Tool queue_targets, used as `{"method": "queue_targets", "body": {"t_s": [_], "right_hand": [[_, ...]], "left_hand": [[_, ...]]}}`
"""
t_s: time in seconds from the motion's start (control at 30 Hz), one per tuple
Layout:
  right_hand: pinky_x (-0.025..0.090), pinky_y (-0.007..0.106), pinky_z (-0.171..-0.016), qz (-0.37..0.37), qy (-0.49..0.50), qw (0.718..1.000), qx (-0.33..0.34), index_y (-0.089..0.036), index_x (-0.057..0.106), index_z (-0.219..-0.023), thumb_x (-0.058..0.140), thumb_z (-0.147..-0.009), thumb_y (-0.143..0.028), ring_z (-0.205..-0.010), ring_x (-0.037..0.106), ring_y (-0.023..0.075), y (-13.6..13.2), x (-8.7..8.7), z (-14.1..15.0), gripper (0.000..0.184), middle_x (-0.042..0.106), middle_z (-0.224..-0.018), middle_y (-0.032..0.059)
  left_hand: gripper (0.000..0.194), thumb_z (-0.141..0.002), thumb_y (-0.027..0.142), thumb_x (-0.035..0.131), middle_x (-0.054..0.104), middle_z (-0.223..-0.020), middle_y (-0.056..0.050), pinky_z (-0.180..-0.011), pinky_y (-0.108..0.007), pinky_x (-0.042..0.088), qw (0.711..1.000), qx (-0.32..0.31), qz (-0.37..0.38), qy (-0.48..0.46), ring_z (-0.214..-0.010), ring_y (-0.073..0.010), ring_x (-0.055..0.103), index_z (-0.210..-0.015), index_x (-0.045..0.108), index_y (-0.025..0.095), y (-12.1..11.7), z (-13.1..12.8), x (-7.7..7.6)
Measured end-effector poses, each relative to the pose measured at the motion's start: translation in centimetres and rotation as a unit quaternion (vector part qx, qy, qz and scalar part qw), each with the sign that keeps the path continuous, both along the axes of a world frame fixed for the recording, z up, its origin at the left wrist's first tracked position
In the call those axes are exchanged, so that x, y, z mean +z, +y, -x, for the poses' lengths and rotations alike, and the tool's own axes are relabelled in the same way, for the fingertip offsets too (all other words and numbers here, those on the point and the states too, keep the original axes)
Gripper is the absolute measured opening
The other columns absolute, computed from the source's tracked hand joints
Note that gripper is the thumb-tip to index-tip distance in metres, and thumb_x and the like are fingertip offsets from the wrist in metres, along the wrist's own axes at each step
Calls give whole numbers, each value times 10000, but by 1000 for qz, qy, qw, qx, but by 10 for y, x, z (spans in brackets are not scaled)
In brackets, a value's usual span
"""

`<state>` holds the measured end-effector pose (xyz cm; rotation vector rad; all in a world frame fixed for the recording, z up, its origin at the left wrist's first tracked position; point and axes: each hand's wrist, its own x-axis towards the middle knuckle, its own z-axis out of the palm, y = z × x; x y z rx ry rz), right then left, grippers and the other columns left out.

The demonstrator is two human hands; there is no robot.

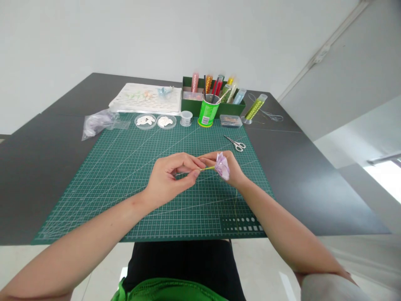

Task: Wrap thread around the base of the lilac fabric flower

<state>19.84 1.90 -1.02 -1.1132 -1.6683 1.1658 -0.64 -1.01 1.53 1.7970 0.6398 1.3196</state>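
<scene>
Over the middle of the cutting mat, my left hand (pixel 173 175) pinches the thin green stem of a pale purple artificial flower (pixel 222 166) between thumb and fingertips. The flower head points to the right, its stem lying roughly level. Behind it, my right hand (pixel 230 161) is closed, its fingertips meeting those of my left hand at the stem. A fine yellow-green thread (pixel 236 205) hangs below my right hand down to the mat. The bloom hides part of the right fingers, so their grip shows only in part.
The green cutting mat (pixel 125 167) covers the dark table. White-handled scissors (pixel 238 145) lie right of centre. Behind are two dishes of white pieces (pixel 145 121), a green can of tools (pixel 208 112), a green box (pixel 191 106) with tubes, a spool (pixel 255 108) and a plastic bag (pixel 99 122).
</scene>
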Motion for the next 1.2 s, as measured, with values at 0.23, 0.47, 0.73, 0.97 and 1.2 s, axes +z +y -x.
{"method": "queue_targets", "body": {"t_s": [0.23, 0.47, 0.73, 0.97, 1.2], "right_hand": [[276, 235, -473, 28, 12, 999, -29, -169, 691, -631, 750, -799, -577, -474, 301, 67, 2, -6, 0, 445, 388, -482, -73], [147, 246, -432, 158, 170, 971, -49, -179, 645, -736, 738, -802, -592, -450, 166, 55, 12, -8, -11, 429, 232, -527, -117], [135, 255, -432, 83, 102, 979, -154, -220, 580, -766, 683, -805, -677, -423, 163, 72, 33, -6, -44, 471, 234, -490, -129], [432, 346, -690, -64, -303, 924, -225, -189, 753, -792, 448, -972, -674, -649, 571, 190, 40, 0, -78, 600, 611, -639, 38], [177, 634, -1246, -202, -311, 923, -104, -258, 660, -1361, 373, -1069, -482, -1422, 496, 309, -14, 24, -32, 467, 601, -1473, 124]], "left_hand": [[152, -859, 252, 772, 797, -883, -58, -733, -254, 639, 992, 24, 103, -75, -783, -154, 765, -761, 699, 161, 4, 3, 5], [270, -774, 364, 856, 793, -858, -46, -802, -296, 650, 970, 26, 199, -135, -816, -169, 767, -732, 672, 171, 12, 5, 7], [250, -732, 316, 847, 781, -856, -18, -847, -247, 649, 941, 60, 271, -191, -855, -142, 772, -719, 644, 171, 33, 17, 7], [271, -691, 305, 896, 781, -823, -9, -803, -186, 635, 940, 32, 277, -199, -818, -111, 767, -701, 668, 159, 42, 21, 8], [301, -754, 391, 870, 808, -881, -60, -863, -307, 634, 960, -14, 262, -103, -865, -169, 778, -760, 679, 159, 28, 4, 19]]}}
